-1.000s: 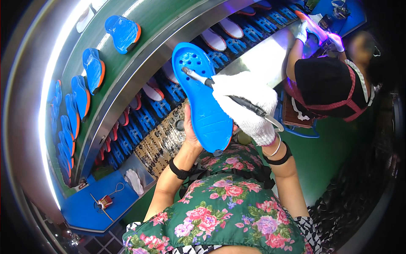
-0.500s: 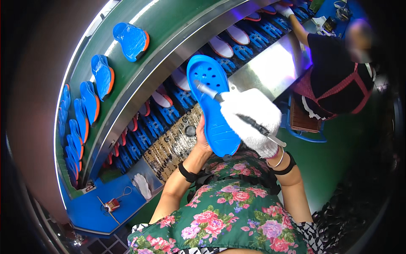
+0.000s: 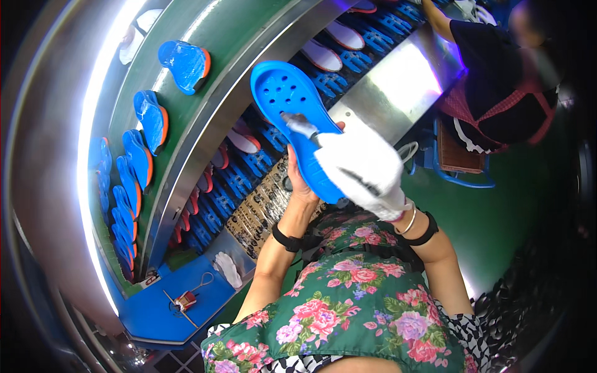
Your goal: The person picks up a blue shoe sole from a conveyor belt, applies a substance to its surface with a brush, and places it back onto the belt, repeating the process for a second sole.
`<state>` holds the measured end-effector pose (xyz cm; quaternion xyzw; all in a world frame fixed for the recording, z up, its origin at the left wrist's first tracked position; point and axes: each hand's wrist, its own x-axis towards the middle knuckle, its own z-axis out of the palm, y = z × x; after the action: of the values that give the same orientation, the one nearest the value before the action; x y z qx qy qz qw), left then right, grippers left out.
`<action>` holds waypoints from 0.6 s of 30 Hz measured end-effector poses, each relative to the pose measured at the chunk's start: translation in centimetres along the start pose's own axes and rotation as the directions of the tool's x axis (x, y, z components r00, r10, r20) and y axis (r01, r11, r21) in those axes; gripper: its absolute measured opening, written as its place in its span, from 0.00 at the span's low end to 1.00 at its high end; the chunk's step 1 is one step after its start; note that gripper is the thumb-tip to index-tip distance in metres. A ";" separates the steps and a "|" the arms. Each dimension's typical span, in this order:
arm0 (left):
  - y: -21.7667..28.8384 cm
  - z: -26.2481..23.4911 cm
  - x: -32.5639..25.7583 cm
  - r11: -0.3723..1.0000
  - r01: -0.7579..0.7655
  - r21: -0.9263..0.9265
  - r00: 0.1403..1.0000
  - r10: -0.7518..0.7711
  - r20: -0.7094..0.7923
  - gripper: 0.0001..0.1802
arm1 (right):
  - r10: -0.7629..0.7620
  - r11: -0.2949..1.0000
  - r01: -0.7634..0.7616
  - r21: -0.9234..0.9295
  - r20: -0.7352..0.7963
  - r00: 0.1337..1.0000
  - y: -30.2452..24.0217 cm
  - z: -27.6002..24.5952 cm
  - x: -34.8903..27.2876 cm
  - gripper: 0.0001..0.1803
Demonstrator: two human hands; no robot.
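A blue perforated sole (image 3: 292, 127) is gripped from beneath by the bare left hand (image 3: 303, 186), now raised higher; a brush (image 3: 298, 124) is clasped in the white-gloved right hand (image 3: 364, 171), its tip kept on the sole's surface.

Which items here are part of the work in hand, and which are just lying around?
In use:
blue shoe sole, held by left hand
brush in gloved right hand

Lying about:
blue-orange soles on green belt
red tool on blue bench
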<state>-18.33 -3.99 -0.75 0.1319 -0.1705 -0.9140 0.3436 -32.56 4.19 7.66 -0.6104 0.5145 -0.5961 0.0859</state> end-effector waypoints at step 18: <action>1.4 1.0 2.4 0.975 0.049 -0.215 0.976 -0.001 0.218 0.60 | 0.048 0.986 -0.043 0.161 -0.027 0.998 0.9 0.1 -1.4 0.11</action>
<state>-19.66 -6.37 0.42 -0.0049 -0.1032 -0.9404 0.3241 -32.60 4.76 6.05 -0.5804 0.4800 -0.6427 0.1404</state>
